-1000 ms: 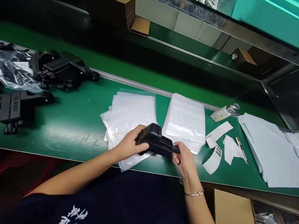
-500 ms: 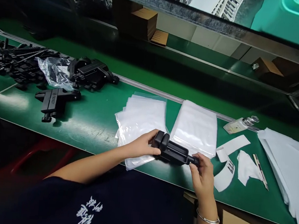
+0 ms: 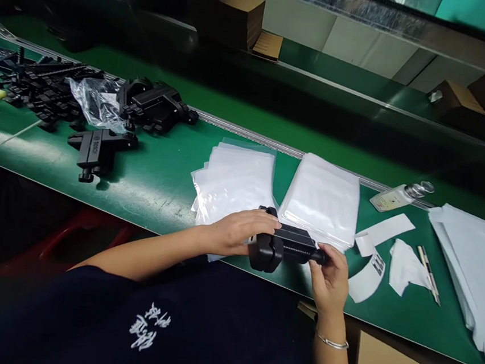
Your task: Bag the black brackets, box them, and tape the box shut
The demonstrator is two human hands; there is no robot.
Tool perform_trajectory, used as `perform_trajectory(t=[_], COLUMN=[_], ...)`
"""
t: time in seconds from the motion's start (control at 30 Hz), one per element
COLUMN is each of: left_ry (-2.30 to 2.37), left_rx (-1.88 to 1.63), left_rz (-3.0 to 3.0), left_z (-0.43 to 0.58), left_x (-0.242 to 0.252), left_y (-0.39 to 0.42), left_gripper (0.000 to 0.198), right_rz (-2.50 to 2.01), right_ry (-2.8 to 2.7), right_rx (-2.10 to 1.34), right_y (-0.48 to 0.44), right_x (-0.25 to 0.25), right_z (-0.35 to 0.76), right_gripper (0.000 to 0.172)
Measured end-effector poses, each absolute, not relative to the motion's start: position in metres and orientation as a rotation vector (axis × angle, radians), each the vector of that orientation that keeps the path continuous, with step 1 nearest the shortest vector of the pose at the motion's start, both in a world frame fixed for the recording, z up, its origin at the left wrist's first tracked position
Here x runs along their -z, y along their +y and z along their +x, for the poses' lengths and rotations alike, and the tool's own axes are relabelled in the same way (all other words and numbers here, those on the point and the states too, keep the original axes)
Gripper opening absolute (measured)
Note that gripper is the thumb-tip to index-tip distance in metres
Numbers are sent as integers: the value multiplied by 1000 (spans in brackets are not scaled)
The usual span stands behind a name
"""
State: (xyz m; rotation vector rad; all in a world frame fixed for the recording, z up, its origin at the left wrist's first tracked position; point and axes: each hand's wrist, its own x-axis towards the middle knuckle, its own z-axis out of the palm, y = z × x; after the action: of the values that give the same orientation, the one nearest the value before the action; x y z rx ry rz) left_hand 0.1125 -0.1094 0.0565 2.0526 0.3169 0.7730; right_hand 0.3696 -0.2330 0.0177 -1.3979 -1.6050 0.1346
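Between my two hands is a black plastic clamp (image 3: 294, 241), held above the front edge of the green table. My left hand (image 3: 237, 233) wraps round its wider jaw end, fingers lying over the top. At the other end, the fingertips of my right hand (image 3: 332, 271) pinch the narrow knob. A similar black clamp (image 3: 95, 150) with white lettering lies on the table to the left. Behind my left hand are loose clear plastic bags (image 3: 238, 176); a neater stack of bags (image 3: 324, 195) lies beyond the clamp.
Black parts (image 3: 41, 85) are heaped at far left, beside a crumpled plastic bag (image 3: 98, 102) and more clamps (image 3: 158, 105). On the right lie a pump bottle (image 3: 395, 198), label strips (image 3: 368, 280), a white cloth (image 3: 408, 269), a pen (image 3: 428, 274) and white sheets (image 3: 471, 255). A shelf beam (image 3: 412, 24) crosses overhead.
The clamp has been turned about its length, so another face is up. My left hand has shifted from gripping its end to lying over the top. The camera view has tilted slightly.
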Motion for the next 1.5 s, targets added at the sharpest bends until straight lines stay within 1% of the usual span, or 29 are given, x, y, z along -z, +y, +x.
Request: perform_trajectory(t=[0.07,0.2,0.27,0.33,0.37,0.43,0.47,0.53,0.57,0.6,0.63,0.7,0.77,0.83,0.9,1.07,1.2,1.27,1.37,1.5], left_ry=[336,554,670,715,719,736,756,816,846,866,876,870,859,858,872,863,869,890,901,881], left_rx=[-805,-774,-729,-730,-744,-763,-765,-768,-772,-778,-791,-818,-842,-860,-877,-876,-852,-861,-881,-886], left_rz=[1995,1787,1614,1458,1418,1439,1490,1593,1615,1609,1575,1483,1424,1403,1387,1231,1070,1054,1083,1115], left_z=[110,106,105,105,105,102,100,95,93,92,91,91,91,91,92,98,101,102,105,111], left_x=[-58,-59,-57,-55,-54,-55,-56,-59,-60,-61,-60,-57,-52,-48,-45,-47,-50,-52,-53,-53], left_y=[-110,-109,-108,-109,-109,-111,-112,-113,-113,-112,-112,-110,-108,-106,-105,-104,-103,-102,-102,-103], left_gripper=[33,56,63,66,68,70,71,73,72,71,69,65,64,62,61,58,57,57,60,61], right_rz=[-1374,-1300,-1266,-1219,-1214,-1309,-1381,-1470,-1465,-1437,-1416,-1445,-1506,-1547,-1565,-1587,-1496,-1482,-1519,-1483], right_ry=[-1691,-1904,-2001,-2035,-2006,-1785,-1605,-1222,-1085,-1025,-1045,-1224,-1429,-1521,-1495,-1324,-1230,-1226,-1216,-1053], right_rx=[-21,215,261,196,98,-255,-493,-971,-1137,-1216,-1199,-940,-622,-477,-491,-633,-731,-757,-824,-888], right_y=[-232,-232,-233,-234,-234,-231,-229,-225,-222,-221,-220,-221,-222,-223,-223,-216,-215,-217,-216,-210], right_x=[-25,-42,-50,-55,-57,-58,-58,-56,-55,-54,-53,-52,-53,-55,-56,-55,-48,-44,-42,-37], right_z=[370,370,367,361,356,345,339,330,328,327,327,329,332,333,332,327,327,326,320,311], right_gripper=[44,49,44,35,29,23,25,35,40,45,47,47,39,29,26,29,47,51,43,31])
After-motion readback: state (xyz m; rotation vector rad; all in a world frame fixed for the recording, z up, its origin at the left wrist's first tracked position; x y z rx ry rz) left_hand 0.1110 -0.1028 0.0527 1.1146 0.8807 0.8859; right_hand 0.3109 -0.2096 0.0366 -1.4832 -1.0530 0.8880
